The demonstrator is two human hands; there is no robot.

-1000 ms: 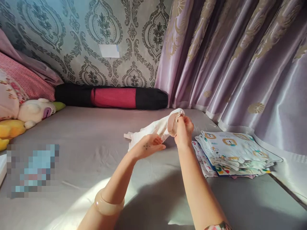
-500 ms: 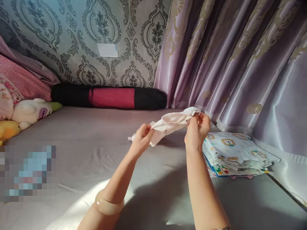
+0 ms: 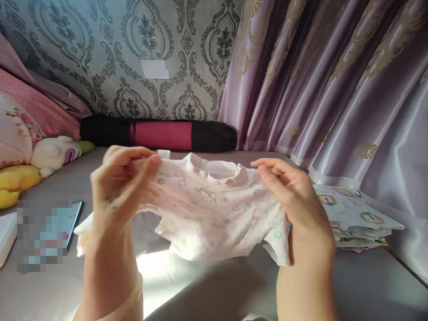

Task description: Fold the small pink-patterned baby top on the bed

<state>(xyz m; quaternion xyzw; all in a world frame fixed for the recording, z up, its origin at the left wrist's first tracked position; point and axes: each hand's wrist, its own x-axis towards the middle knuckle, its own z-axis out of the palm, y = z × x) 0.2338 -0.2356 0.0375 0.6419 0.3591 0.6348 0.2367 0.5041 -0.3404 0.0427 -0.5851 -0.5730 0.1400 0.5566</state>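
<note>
A small white baby shirt [image 3: 210,214] with a faint print hangs in the air above the bed, its ribbed neckline at the top between my hands. My left hand [image 3: 123,187] pinches the shoulder on the left side, where a small white tag sticks up. With thumb and fingers, my right hand [image 3: 287,187] grips the opposite shoulder. One sleeve drops below my right hand; the other is partly hidden behind my left wrist. The lower part of the shirt falls loosely and is slightly blurred.
Folded printed cloths [image 3: 357,218] are stacked at the right by the purple curtain [image 3: 301,89]. A black and red rolled bag [image 3: 160,133] lies along the wall. At left are plush toys [image 3: 53,154] and a phone [image 3: 76,223], partly pixelated, on the grey bed sheet [image 3: 207,298].
Both hands have come closer to me and spread apart. The shirt, bunched before, now hangs opened out between them. The view has shifted slightly left.
</note>
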